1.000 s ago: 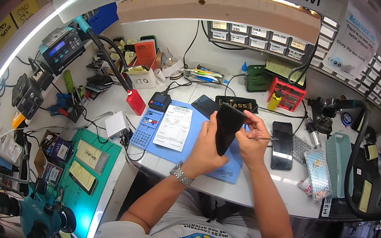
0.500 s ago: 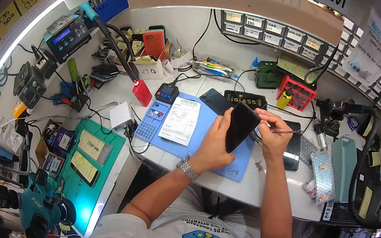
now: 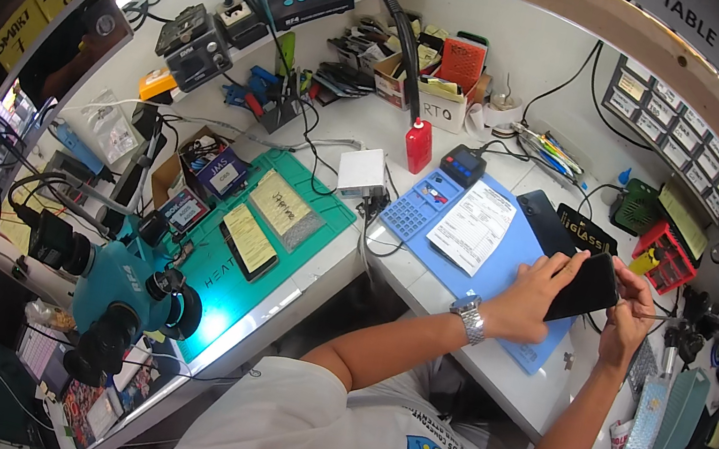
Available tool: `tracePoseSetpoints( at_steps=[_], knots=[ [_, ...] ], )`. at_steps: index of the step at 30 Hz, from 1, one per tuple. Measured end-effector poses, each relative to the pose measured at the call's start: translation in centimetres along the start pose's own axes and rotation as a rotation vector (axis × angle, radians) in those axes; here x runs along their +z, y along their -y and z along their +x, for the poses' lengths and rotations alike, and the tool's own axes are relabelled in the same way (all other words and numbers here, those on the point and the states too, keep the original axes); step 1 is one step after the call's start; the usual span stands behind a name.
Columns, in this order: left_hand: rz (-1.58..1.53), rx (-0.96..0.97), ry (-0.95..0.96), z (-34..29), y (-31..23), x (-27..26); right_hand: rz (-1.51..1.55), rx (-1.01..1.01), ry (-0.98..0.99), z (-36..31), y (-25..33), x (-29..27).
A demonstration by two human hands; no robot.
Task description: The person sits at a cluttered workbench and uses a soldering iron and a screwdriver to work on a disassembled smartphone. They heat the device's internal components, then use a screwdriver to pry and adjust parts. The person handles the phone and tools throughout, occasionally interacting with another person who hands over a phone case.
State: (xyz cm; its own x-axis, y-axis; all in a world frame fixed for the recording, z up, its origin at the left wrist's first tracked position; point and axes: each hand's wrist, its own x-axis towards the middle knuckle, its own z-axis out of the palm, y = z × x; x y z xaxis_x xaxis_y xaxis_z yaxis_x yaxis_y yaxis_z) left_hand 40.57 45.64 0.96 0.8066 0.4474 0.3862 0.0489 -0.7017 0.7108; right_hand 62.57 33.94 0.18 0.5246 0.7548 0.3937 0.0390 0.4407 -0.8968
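A black smartphone (image 3: 584,289) is held up above the blue mat (image 3: 494,283), its dark screen showing. My left hand (image 3: 525,302), with a metal watch on the wrist, closes around the phone's left side. My right hand (image 3: 628,315) is at the phone's right edge, its fingers pinched on a thin slender tool (image 3: 663,318). The tip of that tool is hidden. Behind the held phone lies another dark smartphone (image 3: 540,217), beside a black box (image 3: 585,230). A printed paper slip (image 3: 471,228) rests on the mat, left of my hands.
A blue parts tray (image 3: 416,213) and a small black device (image 3: 462,166) sit by the slip. On the left are a teal microscope (image 3: 119,284) and a green mat (image 3: 322,218) bearing a phone with a yellow note. A red-tipped hose (image 3: 417,146) hangs over the bench.
The whole view has swung left, so the bench and my hands appear further right. Both hands stay at the phone.
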Motion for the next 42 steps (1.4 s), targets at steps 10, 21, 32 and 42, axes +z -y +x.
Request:
tracePoseSetpoints(
  at_steps=[10, 21, 32, 42],
  knots=[
    [0.076, 0.11, 0.087, 0.1, -0.8, 0.2, -0.097, 0.092, 0.086, -0.1, 1.1, -3.1],
    [0.178, 0.178, 0.178, 0.6, -1.3, 0.3, -0.214, 0.107, -0.108, -1.0, 2.6, -0.9],
    [-0.575, -0.062, 0.227, 1.6, 0.4, -0.8, 0.274, 0.293, -0.079, 0.3, 2.4, 2.7],
    [-1.476, -0.513, 0.083, 1.8, 2.9, -0.5, -0.206, 0.216, -0.161, -0.5, 1.2, 6.4]
  ],
)
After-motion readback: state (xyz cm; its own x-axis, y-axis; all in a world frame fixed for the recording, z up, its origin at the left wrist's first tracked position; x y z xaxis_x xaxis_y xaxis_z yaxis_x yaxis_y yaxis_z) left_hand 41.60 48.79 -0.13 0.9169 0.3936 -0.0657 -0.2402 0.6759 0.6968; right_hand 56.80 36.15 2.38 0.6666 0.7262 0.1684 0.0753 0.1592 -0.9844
